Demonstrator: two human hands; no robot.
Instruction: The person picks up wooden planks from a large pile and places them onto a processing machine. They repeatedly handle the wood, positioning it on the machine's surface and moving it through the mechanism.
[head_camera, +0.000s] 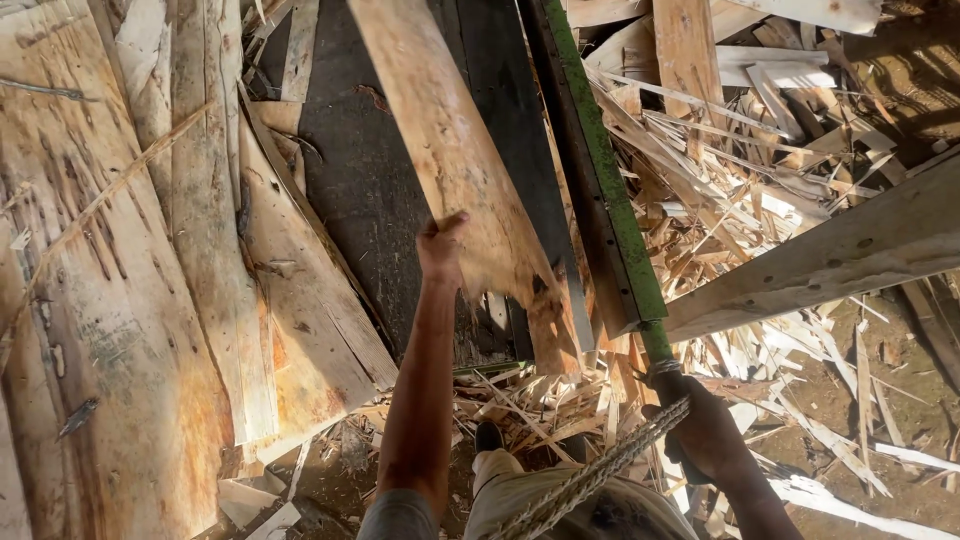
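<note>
My left hand (441, 248) grips the ragged near edge of a thin wood veneer sheet (450, 150) that runs away from me over a dark table (370, 200). My right hand (706, 428) is closed around the lower end of a green-painted lever bar (610, 200) that slants up along the sheet's right side. A frayed rope (590, 478) runs from my waist toward the bar's handle.
Stacked veneer sheets (120, 300) lie at the left. A heap of splintered wood scraps (740, 170) fills the right and the dirt floor near my foot (488, 436). A heavy wooden beam (830, 255) slants across the right side.
</note>
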